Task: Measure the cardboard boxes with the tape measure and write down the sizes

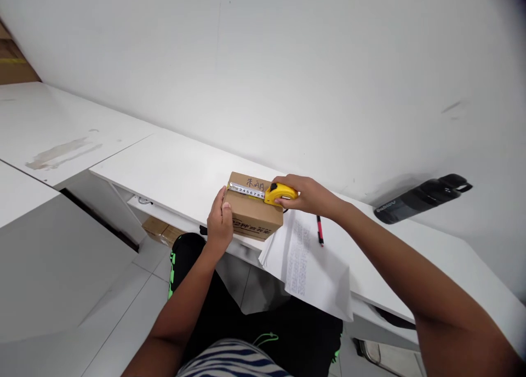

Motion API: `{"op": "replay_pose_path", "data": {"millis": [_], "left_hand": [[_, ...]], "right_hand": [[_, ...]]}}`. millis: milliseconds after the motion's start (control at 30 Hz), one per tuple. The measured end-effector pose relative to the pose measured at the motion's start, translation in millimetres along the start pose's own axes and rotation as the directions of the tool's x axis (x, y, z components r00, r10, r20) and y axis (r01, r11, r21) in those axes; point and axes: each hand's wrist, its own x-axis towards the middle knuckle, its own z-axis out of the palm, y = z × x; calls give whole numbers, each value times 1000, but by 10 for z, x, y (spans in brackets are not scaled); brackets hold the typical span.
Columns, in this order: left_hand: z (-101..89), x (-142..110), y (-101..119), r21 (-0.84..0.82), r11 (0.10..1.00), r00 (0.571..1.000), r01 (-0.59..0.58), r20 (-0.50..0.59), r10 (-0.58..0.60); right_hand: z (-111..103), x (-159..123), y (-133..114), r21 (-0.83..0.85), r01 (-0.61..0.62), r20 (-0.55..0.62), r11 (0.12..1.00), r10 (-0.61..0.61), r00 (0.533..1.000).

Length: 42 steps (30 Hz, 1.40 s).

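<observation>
A small brown cardboard box [253, 211] with handwriting on its top sits at the front of the white desk [187, 160]. My right hand [303, 193] grips a yellow tape measure [274, 193] at the box's right side. Its blade [247, 191] is drawn out across the box top, numbers facing up, reaching the left edge. My left hand [219, 223] is closed around the box's left side, thumb on the front face and fingertips near the blade's end. Part of the tape measure's case is covered by my right fingers.
Written paper sheets [314, 267] hang over the desk's front edge, with a red and black pen [319, 230] on the desk beside them. A dark bottle [421, 199] stands against the wall at right. Another box [158, 230] lies below the desk.
</observation>
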Motion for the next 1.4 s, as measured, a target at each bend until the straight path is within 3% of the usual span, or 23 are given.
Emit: {"op": "replay_pose_path", "data": {"millis": [367,667,767,867,1000,1067,1133,1200,1233,1267,1300,1333,1400], "left_hand": [[0,-2,7,-5,998,998,-63,-30,62],[-7,-4,25,2,997,996,-83,-32,83],[-14,8,19,12,996,996,-84,-23,85],[-43,74,2,28,996,996,-81,-35,82],[-115,93,78,136,985,988,-109,-92,122],[-118,-49,182,264,943,963,-201,-122,239],[-46,-312,301,317,884,916,-344,-93,390],[132,-630,406,168,858,874,-485,51,484],[257,-779,448,29,877,869,-479,154,470],[395,-905,481,-117,916,870,-383,287,400],[537,-998,507,-251,944,856,-216,416,306],[670,-1052,528,-342,940,803,-15,556,215],[881,-1041,576,-400,860,672,317,735,94]], "right_hand": [[-97,-391,184,50,-108,-10,993,109,994],[-51,-475,217,109,-154,-76,982,162,984],[-3,-517,278,156,-203,-154,967,227,962],[104,-676,376,287,-271,-338,919,362,869],[340,-1010,456,543,-228,-553,808,548,628],[485,-1162,430,678,-190,-542,710,657,525],[646,-1273,329,803,-154,-453,575,759,468],[818,-1338,139,886,-104,-365,453,817,447],[905,-1355,16,908,-83,-333,411,827,453],[989,-1365,-116,921,-69,-309,385,825,472],[1065,-1372,-244,926,-65,-293,373,815,500],[1130,-1379,-354,922,-64,-293,382,797,527],[1200,-1414,-456,884,-60,-349,465,738,578]]}}
